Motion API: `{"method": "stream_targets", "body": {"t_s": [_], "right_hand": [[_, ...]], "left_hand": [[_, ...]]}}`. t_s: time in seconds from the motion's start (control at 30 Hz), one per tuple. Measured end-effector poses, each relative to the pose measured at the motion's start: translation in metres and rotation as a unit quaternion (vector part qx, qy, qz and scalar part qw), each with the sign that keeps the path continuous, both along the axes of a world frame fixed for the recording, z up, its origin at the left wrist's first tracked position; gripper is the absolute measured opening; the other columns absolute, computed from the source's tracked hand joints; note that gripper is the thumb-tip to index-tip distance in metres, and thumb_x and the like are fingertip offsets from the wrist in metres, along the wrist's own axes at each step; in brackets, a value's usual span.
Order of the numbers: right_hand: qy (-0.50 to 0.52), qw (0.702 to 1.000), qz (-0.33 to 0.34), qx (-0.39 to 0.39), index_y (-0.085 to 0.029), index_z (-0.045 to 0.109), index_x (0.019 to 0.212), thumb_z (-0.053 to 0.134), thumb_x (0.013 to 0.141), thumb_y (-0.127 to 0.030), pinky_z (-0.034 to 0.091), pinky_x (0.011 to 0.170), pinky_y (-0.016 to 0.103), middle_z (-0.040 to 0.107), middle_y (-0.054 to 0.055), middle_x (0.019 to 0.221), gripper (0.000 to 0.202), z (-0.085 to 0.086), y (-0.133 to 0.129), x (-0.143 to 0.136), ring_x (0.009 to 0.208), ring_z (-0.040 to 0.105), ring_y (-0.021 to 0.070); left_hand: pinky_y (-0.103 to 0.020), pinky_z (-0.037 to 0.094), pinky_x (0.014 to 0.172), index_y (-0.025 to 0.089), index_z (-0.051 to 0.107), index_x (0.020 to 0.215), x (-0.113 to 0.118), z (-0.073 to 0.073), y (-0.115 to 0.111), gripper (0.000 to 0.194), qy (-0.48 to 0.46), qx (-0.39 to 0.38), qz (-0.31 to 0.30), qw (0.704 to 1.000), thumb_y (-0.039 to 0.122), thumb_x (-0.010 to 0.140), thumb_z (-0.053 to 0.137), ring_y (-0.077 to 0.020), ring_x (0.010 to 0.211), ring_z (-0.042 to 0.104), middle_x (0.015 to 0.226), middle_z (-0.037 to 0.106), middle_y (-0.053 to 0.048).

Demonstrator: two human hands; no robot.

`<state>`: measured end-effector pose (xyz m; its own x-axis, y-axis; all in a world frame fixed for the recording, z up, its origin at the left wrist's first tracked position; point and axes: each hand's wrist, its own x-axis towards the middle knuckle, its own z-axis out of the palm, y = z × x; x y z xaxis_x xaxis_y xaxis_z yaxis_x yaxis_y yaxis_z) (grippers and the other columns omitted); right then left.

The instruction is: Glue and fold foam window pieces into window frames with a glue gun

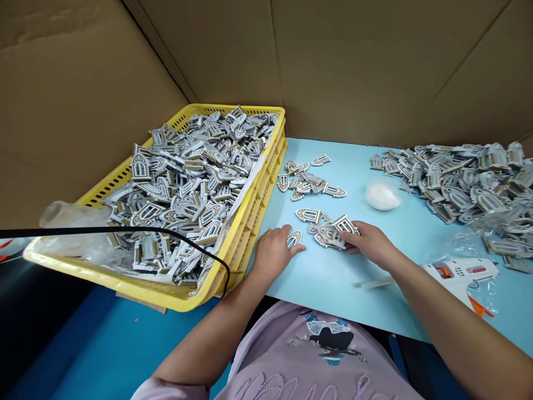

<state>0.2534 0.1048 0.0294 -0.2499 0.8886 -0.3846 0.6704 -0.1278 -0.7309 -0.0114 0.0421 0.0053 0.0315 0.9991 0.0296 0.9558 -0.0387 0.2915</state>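
My left hand (pixel 272 251) is at the near left of the light blue table, its thumb and fingers around a small arched window-shaped piece (pixel 293 239). To its right, my right hand (pixel 368 242) pinches another arched piece (pixel 345 224), tilted up over a small cluster of similar grey-white pieces (pixel 325 236). The fingertips beneath that piece are partly hidden. Behind the cluster lies a second loose group of arched pieces (pixel 306 182), flat and overlapping, with brown-gold patterns on some faces.
A yellow crate (pixel 250 214) full of such pieces stands at left, a black cable (pixel 183 235) crossing it. A large pile (pixel 466 180) lies at back right. A white lump (pixel 382 195) and a white-orange glue gun (pixel 462 272) are on the table (pixel 325 289). Cardboard walls (pixel 353 72) surround it.
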Motion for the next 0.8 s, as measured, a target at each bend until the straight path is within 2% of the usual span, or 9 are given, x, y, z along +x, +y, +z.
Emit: {"method": "stream_targets", "body": {"t_s": [0.07, 0.17, 0.23, 0.33, 0.4, 0.53, 0.6, 0.67, 0.8], "right_hand": [[-0.033, 0.997, -0.035, 0.054, -0.019, 0.066, 0.103, 0.056, 0.09, -0.048, 0.05, 0.073, 0.034, 0.07, 0.008, 0.091, 0.033, 0.001, 0.005, 0.002, 0.083, 0.065, 0.022], [-0.074, 0.985, -0.076, 0.133, -0.019, 0.068, 0.104, 0.058, 0.087, -0.041, 0.044, 0.089, 0.039, 0.066, 0.013, 0.11, 0.03, 0.006, 0.014, 0.006, 0.107, 0.058, 0.0296], [-0.084, 0.982, -0.089, 0.147, -0.018, 0.069, 0.104, 0.058, 0.086, -0.039, 0.042, 0.091, 0.039, 0.065, 0.014, 0.113, 0.03, 0.009, 0.018, 0.009, 0.11, 0.056, 0.0307], [-0.067, 0.989, -0.094, 0.092, -0.018, 0.07, 0.098, 0.054, 0.088, -0.046, 0.046, 0.075, 0.035, 0.069, 0.011, 0.093, 0.034, 0.014, 0.014, 0.012, 0.088, 0.063, 0.027], [-0.029, 0.997, -0.072, 0.021, -0.018, 0.069, 0.091, 0.052, 0.089, -0.052, 0.046, 0.062, 0.032, 0.07, 0.008, 0.077, 0.039, 0.014, 0.006, 0.011, 0.07, 0.064, 0.0225], [0.019, 0.996, -0.029, -0.076, -0.018, 0.067, 0.077, 0.06, 0.084, -0.053, 0.044, 0.051, 0.028, 0.065, 0.002, 0.059, 0.036, 0.011, -0.016, 0.001, 0.05, 0.059, 0.017], [0.019, 0.996, -0.037, -0.075, -0.019, 0.066, 0.076, 0.061, 0.084, -0.05, 0.043, 0.051, 0.028, 0.063, 0.001, 0.057, 0.033, 0.009, -0.026, -0.005, 0.047, 0.058, 0.0165], [0.025, 0.997, -0.048, -0.061, -0.02, 0.068, 0.083, 0.059, 0.085, -0.048, 0.043, 0.051, 0.028, 0.062, 0.0, 0.056, 0.03, 0.007, -0.036, -0.011, 0.049, 0.059, 0.0169], [0.046, 0.996, -0.079, -0.022, -0.024, 0.068, 0.118, 0.057, 0.086, -0.048, 0.046, 0.057, 0.029, 0.066, -0.001, 0.067, 0.042, 0.005, -0.053, -0.019, 0.052, 0.058, 0.0161]], "left_hand": [[-0.036, 0.047, 0.082, 0.019, 0.061, 0.125, 0.002, 0.003, -0.002, 0.06, -0.014, -0.006, -0.016, 1.0, 0.058, 0.08, 0.072, -0.0284, 0.094, 0.064, 0.099, 0.07, -0.01], [-0.03, 0.048, 0.074, 0.023, 0.062, 0.123, 0.005, 0.009, -0.002, 0.039, -0.04, -0.004, -0.032, 0.999, 0.036, 0.086, 0.069, -0.0205, 0.085, 0.065, 0.093, 0.069, -0.003], [-0.03, 0.048, 0.078, 0.024, 0.064, 0.119, 0.007, 0.013, -0.002, 0.029, -0.049, 0.012, -0.035, 0.998, 0.022, 0.09, 0.06, -0.0197, 0.086, 0.063, 0.09, 0.066, -0.002], [-0.038, 0.047, 0.09, 0.024, 0.066, 0.116, 0.012, 0.012, -0.005, 0.027, -0.051, 0.034, -0.054, 0.997, 0.016, 0.094, 0.053, -0.0237, 0.097, 0.06, 0.095, 0.064, -0.006], [-0.041, 0.048, 0.091, 0.022, 0.064, 0.119, 0.017, 0.01, -0.009, 0.027, -0.055, 0.029, -0.079, 0.995, 0.023, 0.092, 0.061, -0.0257, 0.099, 0.059, 0.099, 0.063, -0.008], [-0.037, 0.054, 0.087, 0.02, 0.047, 0.141, 0.025, 0.007, -0.021, 0.086, -0.091, -0.01, -0.145, 0.985, 0.051, 0.07, 0.084, -0.0251, 0.102, 0.062, 0.113, 0.06, -0.009], [-0.037, 0.054, 0.089, 0.021, 0.037, 0.148, 0.026, 0.009, -0.025, 0.099, -0.101, -0.019, -0.155, 0.982, 0.052, 0.068, 0.085, -0.0265, 0.108, 0.061, 0.122, 0.057, -0.011], [-0.042, 0.052, 0.094, 0.021, 0.037, 0.149, 0.025, 0.01, -0.024, 0.093, -0.088, -0.006, -0.156, 0.984, 0.047, 0.072, 0.083, -0.0294, 0.115, 0.058, 0.127, 0.056, -0.013], [-0.046, 0.05, 0.099, 0.024, 0.055, 0.135, 0.021, 0.009, -0.019, 0.057, -0.063, 0.017, -0.18, 0.982, 0.033, 0.083, 0.076, -0.0292, 0.116, 0.057, 0.131, 0.057, -0.011]]}}
